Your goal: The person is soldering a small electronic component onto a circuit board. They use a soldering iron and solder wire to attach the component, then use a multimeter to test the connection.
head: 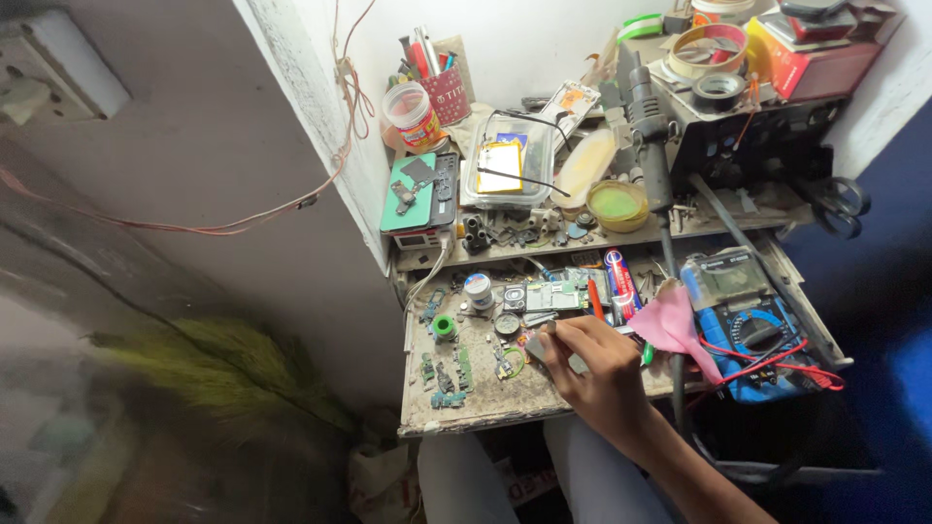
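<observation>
My right hand (pixel 594 376) reaches in from the lower right over a worn pull-out work tray (pixel 466 412). Its fingers are closed on a small grey metal piece (pixel 535 345); what it is I cannot tell. Just beyond the fingertips lie a small circuit board (pixel 549 296), a round dial-like part (pixel 507 323) and a green solder spool (pixel 444 326). Several small green board scraps (pixel 445 374) sit to the left of the hand. A pink cloth (pixel 670 328) lies right of the wrist. My left hand is out of sight.
A blue multimeter (pixel 749 335) with red leads fills the tray's right end. The shelf above holds a clear plastic box (pixel 510 160), a green-filled tin (pixel 617 205), a black hot-air handle (pixel 645 116), tape rolls (pixel 710 47) and scissors (pixel 841 205). A broom (pixel 223 364) leans at left.
</observation>
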